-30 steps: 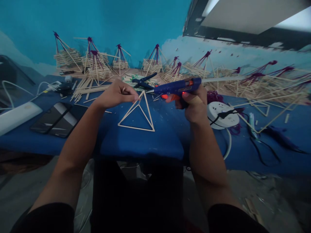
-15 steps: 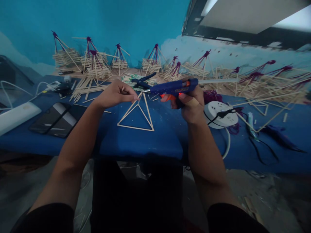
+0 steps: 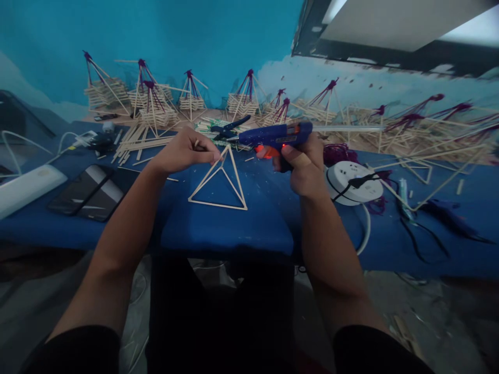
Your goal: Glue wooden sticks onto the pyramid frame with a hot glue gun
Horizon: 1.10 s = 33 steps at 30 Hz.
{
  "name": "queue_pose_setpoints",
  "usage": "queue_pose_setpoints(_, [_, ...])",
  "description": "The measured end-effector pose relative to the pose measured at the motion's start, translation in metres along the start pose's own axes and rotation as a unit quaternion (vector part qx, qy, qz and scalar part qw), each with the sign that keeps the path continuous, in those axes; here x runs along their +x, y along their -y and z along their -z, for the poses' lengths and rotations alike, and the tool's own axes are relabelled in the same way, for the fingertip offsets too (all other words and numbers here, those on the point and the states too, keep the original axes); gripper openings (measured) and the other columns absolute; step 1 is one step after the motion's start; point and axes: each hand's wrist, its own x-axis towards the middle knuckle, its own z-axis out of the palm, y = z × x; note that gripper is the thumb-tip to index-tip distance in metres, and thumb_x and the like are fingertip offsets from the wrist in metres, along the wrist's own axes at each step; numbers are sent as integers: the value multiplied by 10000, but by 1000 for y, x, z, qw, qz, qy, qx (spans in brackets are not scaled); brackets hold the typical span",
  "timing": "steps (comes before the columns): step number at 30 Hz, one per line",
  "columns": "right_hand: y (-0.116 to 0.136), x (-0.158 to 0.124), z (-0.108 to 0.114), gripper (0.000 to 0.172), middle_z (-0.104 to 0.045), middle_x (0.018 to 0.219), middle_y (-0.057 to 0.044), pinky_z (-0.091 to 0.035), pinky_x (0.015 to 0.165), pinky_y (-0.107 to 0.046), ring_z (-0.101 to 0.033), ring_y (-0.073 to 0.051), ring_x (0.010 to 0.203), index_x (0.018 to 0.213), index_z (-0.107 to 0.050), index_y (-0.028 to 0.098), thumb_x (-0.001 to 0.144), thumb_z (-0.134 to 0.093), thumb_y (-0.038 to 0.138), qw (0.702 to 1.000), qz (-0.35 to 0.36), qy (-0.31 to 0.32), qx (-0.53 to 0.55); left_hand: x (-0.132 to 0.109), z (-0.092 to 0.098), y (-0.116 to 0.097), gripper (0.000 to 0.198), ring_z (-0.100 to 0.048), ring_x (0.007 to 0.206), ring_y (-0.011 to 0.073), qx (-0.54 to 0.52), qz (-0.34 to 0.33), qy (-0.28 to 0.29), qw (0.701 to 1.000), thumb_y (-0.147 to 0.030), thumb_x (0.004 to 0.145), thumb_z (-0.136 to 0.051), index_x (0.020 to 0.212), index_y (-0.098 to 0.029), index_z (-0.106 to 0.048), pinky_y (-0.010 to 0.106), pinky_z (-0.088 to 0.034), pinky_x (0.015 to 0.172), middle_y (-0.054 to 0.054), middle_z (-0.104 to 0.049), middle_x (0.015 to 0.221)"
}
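My right hand (image 3: 304, 163) is wrapped round a blue glue gun (image 3: 273, 136) with an orange trigger and a lit red light. A clear glue stick (image 3: 346, 128) juts from its back end. The nozzle points left, just above the top corner of a small frame of thin wooden sticks (image 3: 218, 206). My left hand (image 3: 191, 150) pinches the frame near that top corner, thumb against fingers. The frame has a triangular outline with inner sticks meeting at a point, and rests on the blue tabletop (image 3: 230, 231).
Pliers (image 3: 230, 128) and loose sticks (image 3: 144, 140) lie behind the hands. Stick models with purple yarn (image 3: 249, 96) line the back by the wall. A phone (image 3: 93, 192) lies left; a round white power strip (image 3: 353, 183) and cutters (image 3: 456, 221) are on the right.
The glue gun has shifted slightly up and left, its nozzle lifting off the frame's top corner. My left hand and the frame have stayed in place.
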Motion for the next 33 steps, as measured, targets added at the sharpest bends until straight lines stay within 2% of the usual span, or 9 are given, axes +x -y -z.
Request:
queue_pose_setpoints(5, [-4, 0, 2, 469, -840, 915, -27, -482, 563, -365, -671, -180, 603, 1151, -704, 358, 915, -775, 757, 1000, -6, 2, -13, 0, 0, 1, 184, -486, 499, 88, -5, -9, -3, 1000, -338, 823, -929, 741, -188, -862, 274, -318, 470, 59, -748, 610])
queue_pose_setpoints(9, [7, 1, -5, 396, -806, 814, 6, -445, 504, -340, -557, -140, 493, 1065, -670, 321, 924, -793, 669, 999, 9, 6, 38, -1, 0, 0, 168, -452, 478, 73, 2, 1, 0, 1000, -319, 832, -919, 749, -181, -871, 282, -292, 469, 62, -743, 607])
queue_pose_setpoints(12, [16, 2, -8, 422, -776, 757, 15, -439, 475, -337, -510, -137, 459, 1031, -667, 314, 901, -794, 695, 999, 2, 1, 33, -1, 0, 1, 183, -466, 486, 79, 6, 1, -9, 1000, -327, 833, -926, 735, -186, -863, 284, -304, 478, 53, -728, 595])
queue_pose_setpoints(14, [20, 2, -9, 458, -766, 743, 10, -452, 475, -342, -511, -144, 463, 1028, -671, 316, 883, -777, 737, 1000, -20, -2, 10, -1, 0, 1, 193, -480, 495, 86, 11, 6, -10, 1000, -338, 836, -930, 741, -186, -859, 283, -317, 482, 50, -724, 596])
queue_pose_setpoints(17, [21, 2, -8, 443, -771, 747, 0, -430, 453, -335, -515, -153, 467, 1040, -664, 309, 873, -774, 705, 999, -37, -6, 8, -1, 0, 0, 212, -475, 490, 86, 17, 10, -11, 1000, -354, 837, -934, 746, -180, -852, 279, -310, 472, 48, -721, 596])
queue_pose_setpoints(25, [7, 2, -1, 375, -713, 726, 25, -441, 481, -318, -501, -137, 478, 1068, -653, 310, 920, -768, 634, 1000, -5, -18, 22, -1, 1, 2, 227, -431, 460, 79, 17, -1, -8, 1000, -378, 830, -960, 746, -198, -850, 276, -293, 442, 39, -701, 566])
queue_pose_setpoints(33, [12, 2, 0, 449, -739, 751, 1, -456, 496, -354, -526, -171, 519, 1065, -634, 312, 895, -777, 703, 1000, -27, 1, -5, -1, 0, -1, 204, -457, 466, 80, 27, -2, -7, 1000, -341, 861, -916, 742, -188, -853, 278, -290, 462, 41, -702, 575])
